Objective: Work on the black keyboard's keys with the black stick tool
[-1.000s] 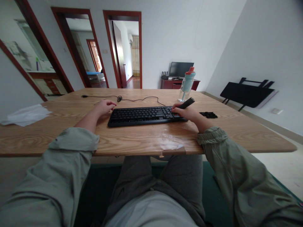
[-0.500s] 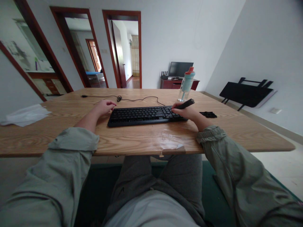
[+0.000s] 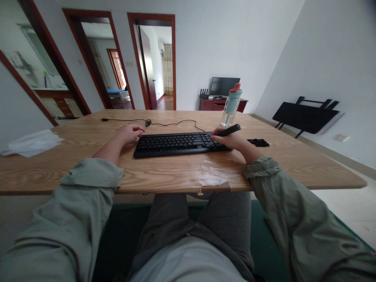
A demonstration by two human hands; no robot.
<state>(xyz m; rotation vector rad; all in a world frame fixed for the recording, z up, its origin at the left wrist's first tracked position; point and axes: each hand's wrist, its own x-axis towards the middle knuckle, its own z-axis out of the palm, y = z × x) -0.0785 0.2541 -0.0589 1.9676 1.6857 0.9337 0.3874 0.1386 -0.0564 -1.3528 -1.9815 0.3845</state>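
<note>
A black keyboard (image 3: 176, 143) lies across the middle of the wooden table (image 3: 164, 172), its cable (image 3: 164, 124) trailing to the far left. My right hand (image 3: 232, 141) grips a black pen-like tool (image 3: 229, 130) and holds its tip down at the keys on the keyboard's right end. My left hand (image 3: 129, 133) rests on the table just off the keyboard's far left corner, fingers loosely curled and holding nothing. A small pile of black pieces (image 3: 258, 142) lies to the right of my right hand.
A teal water bottle (image 3: 232, 105) with an orange cap stands behind the keyboard's right end. White paper or cloth (image 3: 31, 142) lies at the table's left edge. A folded black table (image 3: 305, 115) leans on the right wall. Doorways open beyond the table.
My right hand with the black tool has shifted slightly left along the keyboard's right end. My left hand has stayed put.
</note>
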